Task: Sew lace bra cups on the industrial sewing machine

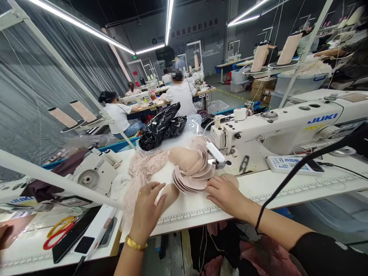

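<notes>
On the left, pale pink lace (148,165) is lying loosely beside the left hand (146,211), whose thumb and fingers are standing apart at a beige rounded piece (171,194) (whether they are gripping it, I cannot tell). At centre, a fanned stack of beige cup-shaped pieces (191,178) is sitting on the white sewing table (251,184), and the right hand (225,194) is curling its fingers near the stack's right edge, any hold being unclear. Farther right, thread snips (244,164) are lying before the JUKI sewing machine (287,124).

Gry wall (208,14), lg curtain (89,65), ceil. lts (170,17)
</notes>
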The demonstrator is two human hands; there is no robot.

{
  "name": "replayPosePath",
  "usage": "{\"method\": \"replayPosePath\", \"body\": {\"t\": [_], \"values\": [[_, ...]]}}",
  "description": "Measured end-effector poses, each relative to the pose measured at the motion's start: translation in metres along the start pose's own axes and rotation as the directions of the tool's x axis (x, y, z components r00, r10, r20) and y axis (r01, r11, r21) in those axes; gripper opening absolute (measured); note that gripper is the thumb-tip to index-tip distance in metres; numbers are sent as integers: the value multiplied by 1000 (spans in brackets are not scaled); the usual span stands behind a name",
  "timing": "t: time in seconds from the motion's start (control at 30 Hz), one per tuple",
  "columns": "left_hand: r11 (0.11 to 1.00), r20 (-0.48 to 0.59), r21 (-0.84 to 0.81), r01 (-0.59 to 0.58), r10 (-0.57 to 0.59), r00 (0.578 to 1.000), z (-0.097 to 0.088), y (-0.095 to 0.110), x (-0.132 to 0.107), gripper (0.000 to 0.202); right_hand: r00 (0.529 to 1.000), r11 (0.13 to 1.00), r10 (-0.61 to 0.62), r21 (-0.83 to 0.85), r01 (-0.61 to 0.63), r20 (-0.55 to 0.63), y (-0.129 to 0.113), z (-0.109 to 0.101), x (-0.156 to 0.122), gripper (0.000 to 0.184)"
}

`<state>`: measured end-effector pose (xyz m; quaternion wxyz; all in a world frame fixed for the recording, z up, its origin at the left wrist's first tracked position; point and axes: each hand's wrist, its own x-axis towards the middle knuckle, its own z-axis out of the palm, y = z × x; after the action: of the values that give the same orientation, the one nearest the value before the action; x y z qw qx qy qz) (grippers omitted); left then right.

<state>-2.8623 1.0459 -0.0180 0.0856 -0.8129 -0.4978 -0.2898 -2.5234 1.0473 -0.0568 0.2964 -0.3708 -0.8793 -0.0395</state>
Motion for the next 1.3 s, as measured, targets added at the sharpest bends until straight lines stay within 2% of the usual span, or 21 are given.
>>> {"method": "replayPosePath", "body": {"t": [0.07, 0.2, 0.3, 0.47, 0.6, 0.7, 0.9, 1.03, 1.17, 1.3], "values": [[993, 28, 1, -117, 117, 993, 11, 2, 20, 31, 1000, 999, 2, -46, -2, -2, -2, 10, 6, 15], [979, 74, -34, -202, 204, 976, 28, 5, 46, 27, 998, 998, 50, -31, -51, -32, -1, 17, 12, 19], [962, 89, -66, -264, 269, 959, 33, 8, 50, 19, 993, 994, 104, 22, -103, -60, 1, 16, 14, 16], [933, 101, -138, -332, 347, 933, 34, 16, 43, 15, 987, 984, 143, 119, -133, -76, 4, 17, 15, 14], [919, 105, -186, -348, 371, 923, 35, 18, 38, 15, 997, 979, 56, 197, -45, -47, 3, 18, 14, 20], [911, 119, -210, -355, 384, 916, 35, 18, 38, 14, 999, 974, 16, 228, -7, -40, 3, 21, 13, 17], [914, 156, -208, -349, 383, 910, 35, 18, 40, 12, 991, 959, 91, 276, -62, -93, 2, 29, 16, 18], [917, 179, -203, -344, 380, 908, 37, 20, 39, 13, 987, 933, 130, 349, -89, -95, 0, 20, 18, 12], [925, 186, -195, -327, 362, 913, 42, 22, 38, 14, 991, 916, 106, 394, -67, -79, -4, 15, 15, 7], [929, 192, -197, -314, 351, 917, 46, 26, 36, 14, 990, 916, 63, 400, -9, -122, -7, 21, 13, 23]]}}
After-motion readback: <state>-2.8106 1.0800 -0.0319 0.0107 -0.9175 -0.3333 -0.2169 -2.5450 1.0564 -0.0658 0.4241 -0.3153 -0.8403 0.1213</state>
